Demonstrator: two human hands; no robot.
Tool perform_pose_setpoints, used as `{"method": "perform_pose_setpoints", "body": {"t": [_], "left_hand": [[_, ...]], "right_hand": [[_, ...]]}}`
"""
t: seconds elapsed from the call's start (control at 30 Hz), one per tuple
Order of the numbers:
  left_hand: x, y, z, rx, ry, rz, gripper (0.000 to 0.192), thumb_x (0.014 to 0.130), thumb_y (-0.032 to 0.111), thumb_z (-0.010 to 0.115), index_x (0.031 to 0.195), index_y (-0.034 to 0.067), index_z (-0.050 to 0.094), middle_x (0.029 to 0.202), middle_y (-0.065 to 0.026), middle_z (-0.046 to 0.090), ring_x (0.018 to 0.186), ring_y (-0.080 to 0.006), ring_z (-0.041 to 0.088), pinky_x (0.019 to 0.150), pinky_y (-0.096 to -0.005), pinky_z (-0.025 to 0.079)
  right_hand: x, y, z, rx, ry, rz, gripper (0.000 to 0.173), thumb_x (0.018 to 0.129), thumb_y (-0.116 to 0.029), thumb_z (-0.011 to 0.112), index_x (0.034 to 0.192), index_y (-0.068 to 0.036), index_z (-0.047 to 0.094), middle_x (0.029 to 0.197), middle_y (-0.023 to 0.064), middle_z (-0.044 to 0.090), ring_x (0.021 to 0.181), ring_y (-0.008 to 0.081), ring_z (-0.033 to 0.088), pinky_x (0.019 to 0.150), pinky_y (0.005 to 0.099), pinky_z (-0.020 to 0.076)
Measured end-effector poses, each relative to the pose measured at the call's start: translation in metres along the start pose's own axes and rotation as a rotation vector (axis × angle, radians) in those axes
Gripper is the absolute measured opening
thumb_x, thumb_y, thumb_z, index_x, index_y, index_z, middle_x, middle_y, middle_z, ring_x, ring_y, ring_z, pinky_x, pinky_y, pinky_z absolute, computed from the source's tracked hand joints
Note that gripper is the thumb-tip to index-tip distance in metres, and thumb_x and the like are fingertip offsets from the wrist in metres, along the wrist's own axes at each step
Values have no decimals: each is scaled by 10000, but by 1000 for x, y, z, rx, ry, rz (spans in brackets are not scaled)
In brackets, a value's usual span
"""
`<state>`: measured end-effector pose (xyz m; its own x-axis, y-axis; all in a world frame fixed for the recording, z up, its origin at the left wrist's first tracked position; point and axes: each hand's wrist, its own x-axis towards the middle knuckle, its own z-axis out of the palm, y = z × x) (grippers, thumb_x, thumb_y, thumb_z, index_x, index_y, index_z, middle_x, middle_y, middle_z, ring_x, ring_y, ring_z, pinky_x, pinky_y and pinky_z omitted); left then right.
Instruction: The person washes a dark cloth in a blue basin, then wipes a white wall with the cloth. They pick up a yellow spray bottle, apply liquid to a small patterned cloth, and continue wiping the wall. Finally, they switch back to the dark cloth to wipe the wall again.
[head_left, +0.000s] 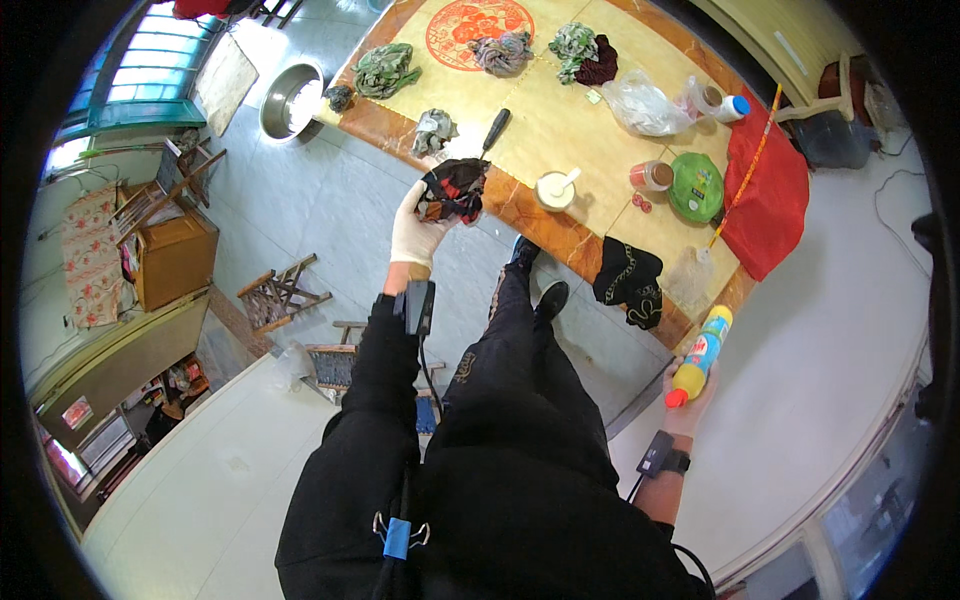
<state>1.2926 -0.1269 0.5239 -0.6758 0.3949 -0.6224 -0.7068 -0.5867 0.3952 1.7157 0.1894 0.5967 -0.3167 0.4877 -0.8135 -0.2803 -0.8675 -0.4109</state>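
My left hand (418, 234), in a white glove, grips a bunched dark cloth with red patches (454, 191) over the near edge of the marble-edged table (525, 206). My right hand (694, 386) holds a yellow squeeze bottle (701, 356) with a red cap and blue label, beside the table's right corner. Between the hands, a bowl of pale cream stuff (555, 190) with a white utensil in it and a folded black cloth (630, 281) lie near the edge. A black-handled tool (496, 131) lies behind the dark cloth; its tip is hidden.
Crumpled cloths (386, 71) lie at the back and left of the table. Right of centre are a clear plastic bag (649, 105), a red-lidded jar (651, 175), a green round packet (696, 187) and a red cloth (772, 195). A steel basin (292, 103) and wooden stools (281, 292) stand left.
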Motion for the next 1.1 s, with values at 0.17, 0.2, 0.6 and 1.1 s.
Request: {"method": "perform_pose_setpoints", "body": {"t": [0.17,0.2,0.6,1.1], "left_hand": [[-85,-30,37,-26,-51,29,463,991,326,479,1312,-6,513,1338,-179,547,1239,-375,510,1053,-597,373],[-98,-35,42,1,-86,18,477,994,338,466,1320,-8,504,1341,-186,543,1243,-382,506,1052,-600,375],[-161,-123,96,-50,-255,-338,566,1018,427,358,1380,-1,437,1394,-218,485,1272,-427,471,1078,-646,326],[-216,-176,80,140,-507,-800,362,1026,256,460,1309,39,522,1249,-118,613,1162,-203,587,1010,-377,474]], "right_hand": [[2,-5,8,-27,-158,24,500,927,-411,539,1213,-1,535,986,122,647,780,207,638,639,318,548],[1,-5,9,-46,-116,21,525,930,-434,530,1228,-1,525,998,124,642,787,213,633,645,321,549],[-25,-2,32,64,-416,-269,514,950,-303,560,1366,-33,421,1315,159,531,1217,305,521,1056,457,405],[-124,36,58,108,-452,-531,484,865,-131,691,1285,-49,465,1186,112,568,1165,299,538,1063,484,407]]}}
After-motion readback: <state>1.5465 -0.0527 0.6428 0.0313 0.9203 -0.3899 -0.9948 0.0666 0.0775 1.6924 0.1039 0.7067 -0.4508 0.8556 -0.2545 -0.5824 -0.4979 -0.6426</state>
